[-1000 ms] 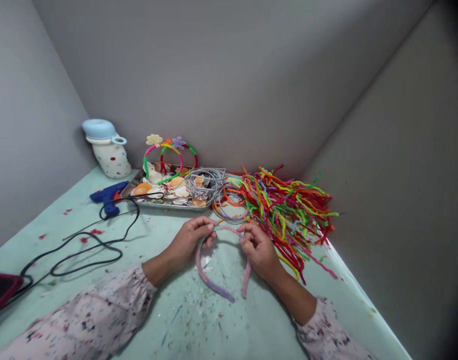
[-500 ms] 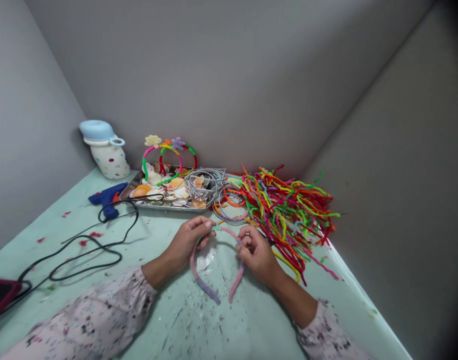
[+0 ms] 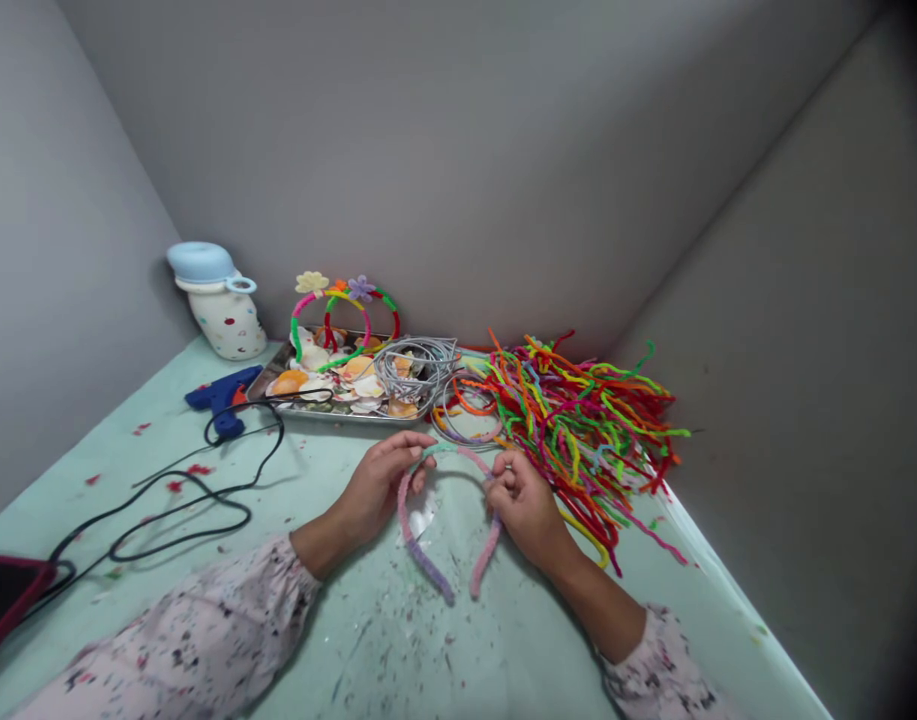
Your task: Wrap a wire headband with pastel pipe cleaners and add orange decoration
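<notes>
A fuzzy headband (image 3: pixel 426 566) in pink, purple and mint green is held above the table, its arch away from me and its two ends towards me. My left hand (image 3: pixel 385 481) pinches it at the upper left of the arch, beside the mint green part. On the right side, my right hand (image 3: pixel 524 503) has its fingers closed round the band near a purple part. A whitish scrap (image 3: pixel 420 520) lies on the table inside the arch.
A metal tray (image 3: pixel 330 413) holds shells, grey wire (image 3: pixel 417 366) and two flowered headbands (image 3: pixel 368 320). Right of it lies a pile of coloured pipe cleaners (image 3: pixel 578 430). At the left are a blue glue gun (image 3: pixel 222 392), black cable (image 3: pixel 233 505), a bottle (image 3: pixel 225 318) and a red-edged device (image 3: pixel 8 600).
The view has shifted slightly. Both hands keep their hold on the headband, and more of its mint green top shows between them.
</notes>
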The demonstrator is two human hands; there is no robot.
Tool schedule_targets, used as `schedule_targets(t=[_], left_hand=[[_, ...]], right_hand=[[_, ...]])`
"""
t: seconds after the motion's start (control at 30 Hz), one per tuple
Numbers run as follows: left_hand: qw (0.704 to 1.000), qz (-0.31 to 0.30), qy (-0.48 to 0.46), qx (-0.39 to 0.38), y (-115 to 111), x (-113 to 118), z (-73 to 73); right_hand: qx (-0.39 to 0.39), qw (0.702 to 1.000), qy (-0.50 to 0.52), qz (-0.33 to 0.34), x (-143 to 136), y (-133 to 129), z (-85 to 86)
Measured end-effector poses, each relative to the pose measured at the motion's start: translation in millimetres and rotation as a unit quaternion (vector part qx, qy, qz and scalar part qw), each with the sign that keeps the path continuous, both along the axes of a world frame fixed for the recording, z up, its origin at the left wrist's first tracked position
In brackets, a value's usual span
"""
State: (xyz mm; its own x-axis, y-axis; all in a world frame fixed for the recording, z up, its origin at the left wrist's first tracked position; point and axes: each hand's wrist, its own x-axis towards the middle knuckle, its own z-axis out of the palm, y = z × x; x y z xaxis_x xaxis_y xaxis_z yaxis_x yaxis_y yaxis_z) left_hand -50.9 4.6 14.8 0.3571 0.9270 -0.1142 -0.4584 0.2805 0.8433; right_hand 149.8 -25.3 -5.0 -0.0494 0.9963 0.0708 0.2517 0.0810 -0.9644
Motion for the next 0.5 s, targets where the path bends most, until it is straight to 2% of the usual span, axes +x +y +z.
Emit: schedule_targets(t=[0.3, 0.5], left_hand=[[1.0, 0.011, 0.028, 0.001, -0.6, 1.3, -3.5], [0.991, -0.024, 0.112, 0.071, -5.2, 3.6, -3.5]], right_hand=[[0.037, 0.994, -0.08, -0.062, 5.1, -9.1, 7.5], [0.026, 0.988, -0.083, -0.126, 11.1, -17.7, 7.6]])
